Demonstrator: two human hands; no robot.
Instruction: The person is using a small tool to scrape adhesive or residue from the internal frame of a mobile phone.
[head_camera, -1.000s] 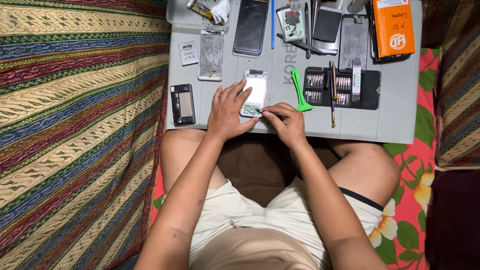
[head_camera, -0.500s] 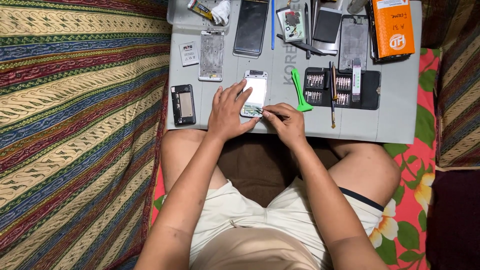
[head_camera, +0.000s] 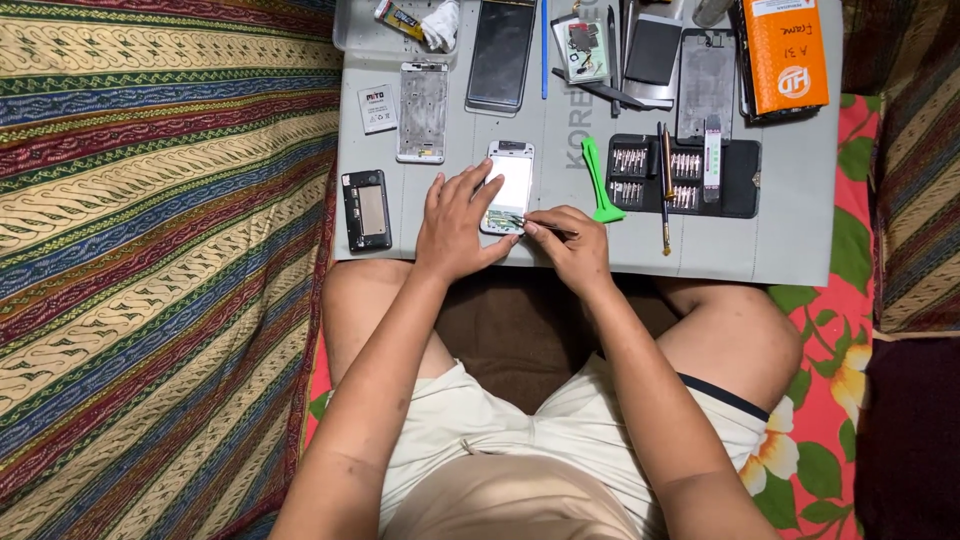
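Observation:
An opened white phone body (head_camera: 510, 178) lies on the grey work mat (head_camera: 790, 240), near its front edge. My left hand (head_camera: 457, 224) rests on the phone's left side with fingers spread, pinning it down. My right hand (head_camera: 570, 245) pinches a thin metal tool, probably tweezers (head_camera: 512, 220), whose tip touches the phone's lower end. Both forearms reach out over my crossed legs.
A black phone part (head_camera: 366, 209) lies left of my hand, a white frame (head_camera: 422, 112) and a dark screen (head_camera: 501, 54) behind. A green pry tool (head_camera: 599, 180), a black bit set (head_camera: 685, 176) and an orange box (head_camera: 786, 55) sit right. Striped cloth (head_camera: 150, 250) lies left.
Both hands stay on the phone. The right hand's fingers and tool tip have shifted very slightly at the phone's lower end.

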